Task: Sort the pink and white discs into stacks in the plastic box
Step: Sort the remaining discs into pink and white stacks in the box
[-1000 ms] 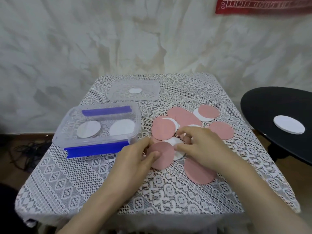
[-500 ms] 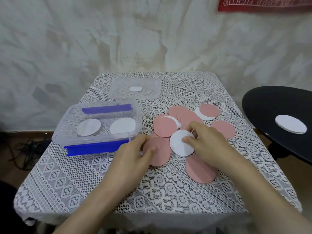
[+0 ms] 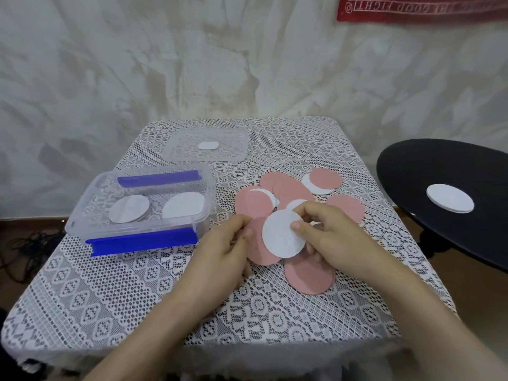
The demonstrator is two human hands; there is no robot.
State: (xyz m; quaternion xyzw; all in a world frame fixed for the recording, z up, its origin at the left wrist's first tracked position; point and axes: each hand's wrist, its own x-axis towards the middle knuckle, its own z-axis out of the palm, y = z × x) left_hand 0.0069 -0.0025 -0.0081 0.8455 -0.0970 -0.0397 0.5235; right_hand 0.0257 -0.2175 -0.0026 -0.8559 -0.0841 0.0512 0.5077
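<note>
My right hand [image 3: 332, 237] pinches a white disc [image 3: 281, 234] by its right edge, lifted over the pile. A pink disc [image 3: 257, 244] lies partly under it, and my left hand [image 3: 224, 253] holds that one at its left edge. Several pink discs [image 3: 288, 188] and white discs [image 3: 314, 187] overlap on the lace cloth behind the hands. One more pink disc [image 3: 309, 274] lies in front of my right hand. The clear plastic box [image 3: 82, 210] with blue clips stands at the left and holds two white stacks [image 3: 129, 209] [image 3: 183, 205].
The box's clear lid [image 3: 233, 149] lies at the back of the table with a small white label on it. A black round table [image 3: 412, 177] at the right carries a white disc stack [image 3: 450, 198]. Cables lie on the floor at the left.
My right hand has pulled a white disc out of the pile and raised it over the pink disc. My left hand stays at the pink disc's left edge.
</note>
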